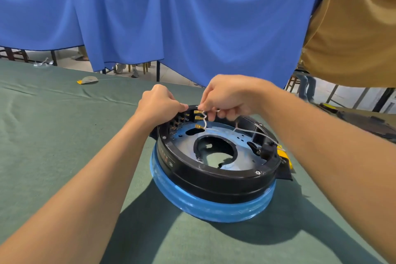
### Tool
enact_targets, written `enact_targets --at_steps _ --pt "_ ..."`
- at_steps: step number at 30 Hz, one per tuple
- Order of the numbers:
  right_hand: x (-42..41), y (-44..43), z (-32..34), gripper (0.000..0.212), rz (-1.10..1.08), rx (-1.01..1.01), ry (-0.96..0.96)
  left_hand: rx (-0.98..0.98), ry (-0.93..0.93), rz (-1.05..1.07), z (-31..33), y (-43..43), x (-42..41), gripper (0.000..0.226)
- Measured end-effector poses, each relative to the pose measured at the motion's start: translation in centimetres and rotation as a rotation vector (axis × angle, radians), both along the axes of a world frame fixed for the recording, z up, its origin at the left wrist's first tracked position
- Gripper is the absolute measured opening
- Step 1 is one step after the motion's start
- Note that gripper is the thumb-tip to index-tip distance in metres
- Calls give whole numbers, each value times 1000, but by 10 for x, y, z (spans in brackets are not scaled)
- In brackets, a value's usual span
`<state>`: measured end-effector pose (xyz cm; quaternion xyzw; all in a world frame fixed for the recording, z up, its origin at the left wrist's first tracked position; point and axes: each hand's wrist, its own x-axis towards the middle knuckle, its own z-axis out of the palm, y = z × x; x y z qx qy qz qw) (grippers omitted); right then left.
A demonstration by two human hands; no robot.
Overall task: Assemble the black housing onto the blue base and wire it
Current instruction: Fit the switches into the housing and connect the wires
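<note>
**Housing on base, wires in hand**

Housing (214,182): black ring, seated on base (214,210), with the blue rim showing all round beneath it. Both set on desk (53,135), below the two hands and nearer the viewer.

Left hand (159,103): knuckles up, fingers curled, pressed to the far rim of the housing. Cannot tell whether clamped on the rim or on some small part there.

Right hand (227,96): just right of the left hand, almost touching it, held just above the same far rim. Thumb and fingers clamped on wires (252,133), thin and white.

Wires: led from the right hand's pinch down and rightward across the inside of the housing to its right edge, beside a yellow tab (282,153). Three short ends left of the pinch, tipped with brass terminals (198,112), stacked one under another below the fingertips of both hands.

Plate (214,135): blue-tinted metal inside the housing, below the right hand. Large round opening at centre, desk cloth visible through it.

Beyond both hands: curtain (171,17), blue, hung across the far side of the desk. Far right of the right hand: cloth (353,28), tan, hanging.
</note>
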<state>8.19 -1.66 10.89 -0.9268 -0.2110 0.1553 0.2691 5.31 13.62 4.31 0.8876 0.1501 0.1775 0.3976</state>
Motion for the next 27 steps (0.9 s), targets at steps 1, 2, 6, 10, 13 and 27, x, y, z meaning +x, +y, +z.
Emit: enact_targets --at_steps 1,2,6,10,13,27 --pt "1 -1 4 15 -3 -14 -29 -3 -5 1 -1 -1 0 31" --pt "1 -3 6 15 -6 -25 -55 -4 -10 2 -1 -2 1 32" --pt "0 -6 3 14 -45 17 -112 12 -15 12 -5 -3 3 33" --pt "-1 -11 2 16 -149 240 34 18 -25 23 -7 -4 2 33" --pt "-2 -8 5 19 -269 555 234 3 -32 32 -8 -5 2 33" --pt "-2 1 -48 12 -260 408 223 -81 -58 72 -13 -4 2 37"
